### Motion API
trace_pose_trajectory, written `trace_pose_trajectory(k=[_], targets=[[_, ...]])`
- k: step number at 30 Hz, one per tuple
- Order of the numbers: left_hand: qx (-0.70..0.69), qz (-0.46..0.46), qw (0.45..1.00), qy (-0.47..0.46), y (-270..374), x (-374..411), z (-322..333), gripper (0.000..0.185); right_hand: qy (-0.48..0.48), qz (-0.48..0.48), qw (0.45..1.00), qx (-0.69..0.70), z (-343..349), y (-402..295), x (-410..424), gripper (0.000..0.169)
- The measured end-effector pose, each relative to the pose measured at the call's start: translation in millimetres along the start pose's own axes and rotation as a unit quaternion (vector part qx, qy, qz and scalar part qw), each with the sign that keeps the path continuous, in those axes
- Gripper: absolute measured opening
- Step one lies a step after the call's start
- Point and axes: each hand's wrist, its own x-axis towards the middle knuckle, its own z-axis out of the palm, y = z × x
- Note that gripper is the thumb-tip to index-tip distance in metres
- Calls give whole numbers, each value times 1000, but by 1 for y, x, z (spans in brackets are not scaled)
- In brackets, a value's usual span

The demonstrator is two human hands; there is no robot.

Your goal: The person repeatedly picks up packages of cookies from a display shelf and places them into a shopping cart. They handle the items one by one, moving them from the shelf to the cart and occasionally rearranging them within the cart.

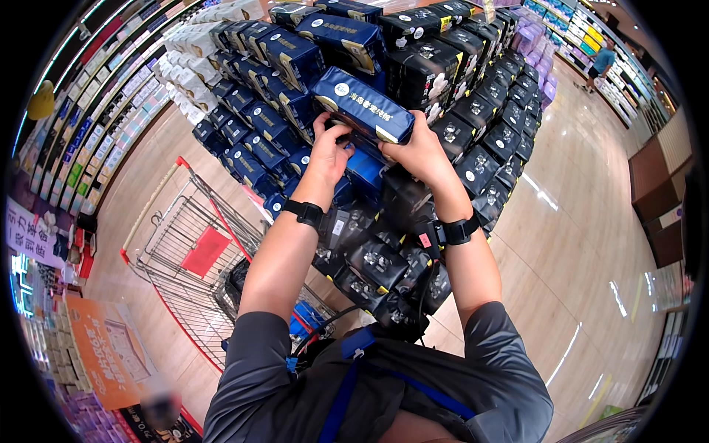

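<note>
A navy blue plastic-wrapped tissue pack [363,105] is tilted above a large stacked display. My right hand [415,147] grips its right end, thumb on the near side. At its lower left is my left hand [331,145], fingers bent and apart; whether these fingers touch the pack is hard to tell. Below the hands lies a brighter blue pack [364,174]. Similar navy packs [291,55] are stacked to the left, and black packs with white flower prints [424,69] to the right. A dark strap band circles each wrist.
A metal shopping cart [188,277] with red trim stands at the left, holding a dark bag and something blue. White packs [188,69] form the display's far left. Stocked shelves [94,133] line the left side. A person [601,63] is in the aisle at the upper right.
</note>
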Motion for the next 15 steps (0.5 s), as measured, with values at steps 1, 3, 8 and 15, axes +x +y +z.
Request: trace_pose_trajectory(k=[1, 3, 8, 15], targets=[[-1, 12, 1000, -7, -1, -1, 0, 55, 1, 2, 1000, -2, 0, 1, 0, 78], [0, 30, 1000, -11, 0, -4, 1, 53, 2, -7, 1000, 12, -3, -2, -3, 77], [-2, 60, 998, -18, 5, -10, 4, 52, -10, -24, 999, 48, -3, -2, -5, 77], [2, 103, 995, -15, 22, -19, 9, 51, -8, -69, 994, 81, -5, -13, -13, 75]])
